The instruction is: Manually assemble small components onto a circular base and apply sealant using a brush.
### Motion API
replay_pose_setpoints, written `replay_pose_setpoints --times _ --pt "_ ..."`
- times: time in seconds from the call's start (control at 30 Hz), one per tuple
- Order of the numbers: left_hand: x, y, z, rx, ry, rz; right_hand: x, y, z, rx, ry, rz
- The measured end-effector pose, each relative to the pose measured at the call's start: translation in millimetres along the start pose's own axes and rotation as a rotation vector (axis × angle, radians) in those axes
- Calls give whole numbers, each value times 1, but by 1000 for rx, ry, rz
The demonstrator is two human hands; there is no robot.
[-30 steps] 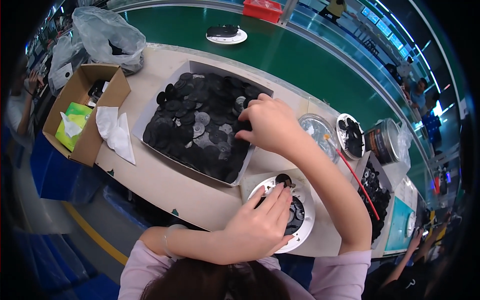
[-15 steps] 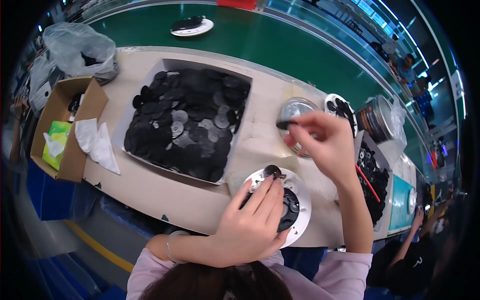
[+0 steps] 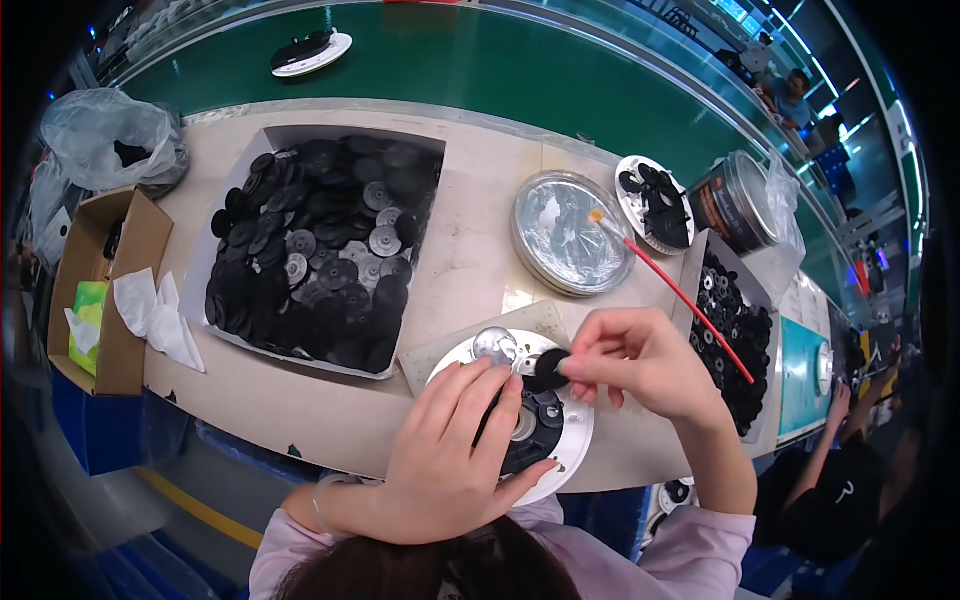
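the round white base (image 3: 576,428) lies on the worktop (image 3: 472,245), partly covered by the left hand (image 3: 448,450), with the right hand (image 3: 650,365) at its upper right edge. the left hand is splayed over it, fingers extended, thumb parted. the right hand pinches a black disc (image 3: 547,370) between thumb and fingertips; whether that disc touches the base, i cannot tell.

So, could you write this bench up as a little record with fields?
Left hand: spread over a white round plate bearing black parts
Right hand: pinching a black disc at that plate
Large box: heaped with black discs
Brush: red handle, bristles over a round dish
Left end: cardboard box
Beyond: another white plate on a green surface
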State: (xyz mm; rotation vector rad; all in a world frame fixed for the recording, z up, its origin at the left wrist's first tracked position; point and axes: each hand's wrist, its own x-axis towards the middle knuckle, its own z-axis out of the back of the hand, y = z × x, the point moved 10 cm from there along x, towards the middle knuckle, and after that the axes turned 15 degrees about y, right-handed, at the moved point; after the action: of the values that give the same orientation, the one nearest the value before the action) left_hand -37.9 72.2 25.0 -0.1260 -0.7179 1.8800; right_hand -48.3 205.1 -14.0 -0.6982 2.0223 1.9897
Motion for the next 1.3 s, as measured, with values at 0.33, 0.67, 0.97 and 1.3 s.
replay_pose_setpoints --times 0.33,0.67,0.97,1.3 --pt "4 -7 0 130 30 -16 19 -22 -4 -86 141 -193" --pt "12 -7 -5 140 157 -65 -51 43 64 -902 -582 55" --pt "14 -13 -5 151 150 -75 -154 -13 198 -907 -910 -100" --pt "13 -14 -5 167 125 -40 -129 -50 226 -860 -796 -238"
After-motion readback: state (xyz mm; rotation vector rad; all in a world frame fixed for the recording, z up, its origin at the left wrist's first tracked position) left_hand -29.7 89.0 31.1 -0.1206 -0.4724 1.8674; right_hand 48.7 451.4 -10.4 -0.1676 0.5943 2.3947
